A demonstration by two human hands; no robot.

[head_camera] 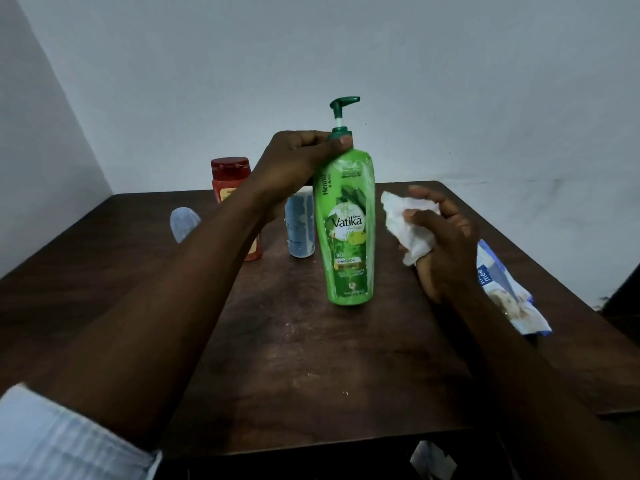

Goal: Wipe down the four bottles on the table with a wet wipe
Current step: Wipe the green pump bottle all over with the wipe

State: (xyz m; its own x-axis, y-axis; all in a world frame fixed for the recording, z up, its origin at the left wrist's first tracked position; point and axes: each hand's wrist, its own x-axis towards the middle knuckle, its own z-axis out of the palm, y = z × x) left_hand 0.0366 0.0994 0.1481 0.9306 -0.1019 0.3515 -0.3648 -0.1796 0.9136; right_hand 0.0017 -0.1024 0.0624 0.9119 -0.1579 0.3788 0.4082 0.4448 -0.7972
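Head view: grips green bottle (349, 230) at its neck with left hand (294, 164), steadying it upright on table (311, 358); clutches wipe (408, 226) in right hand (446, 244) just beside bottle, probably poised to rub. Red bottle (230, 174) behind left wrist.

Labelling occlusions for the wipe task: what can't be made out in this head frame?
All head view:
- red-capped bottle: lower body and label behind the left forearm.
- pale blue bottle: top behind the left hand, right side behind the green bottle; label blurred.
- pale rounded object: base behind the left forearm; cannot tell if it is the fourth bottle.
- wipes pack: partly behind the right forearm; print mostly unreadable.
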